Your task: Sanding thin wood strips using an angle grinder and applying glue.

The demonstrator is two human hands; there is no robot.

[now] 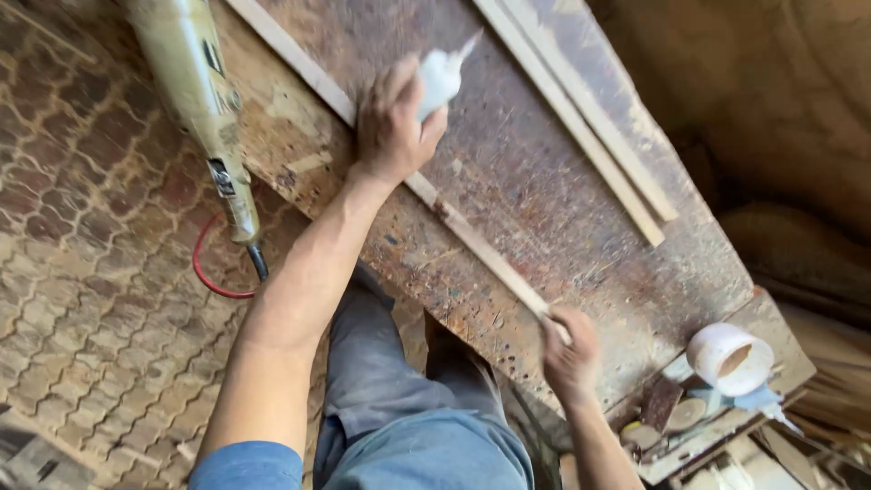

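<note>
Gluing looks under way: the left hand (392,122) grips a white glue bottle (442,77) over the thin wood strip (472,240) lying on the workbench (544,181), while the right hand (570,349) clamps the strip's near end (steadying it). Next likely needs an even bead along the strip.

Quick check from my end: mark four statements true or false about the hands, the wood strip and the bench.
1. The left hand holds a white glue bottle over the long wood strip. True.
2. The right hand grips the tape roll. False: it holds the strip's near end.
3. Two more strips lie on the workbench. True.
4. The power tool lies on the floor. False: it rests at the bench's edge.
</note>
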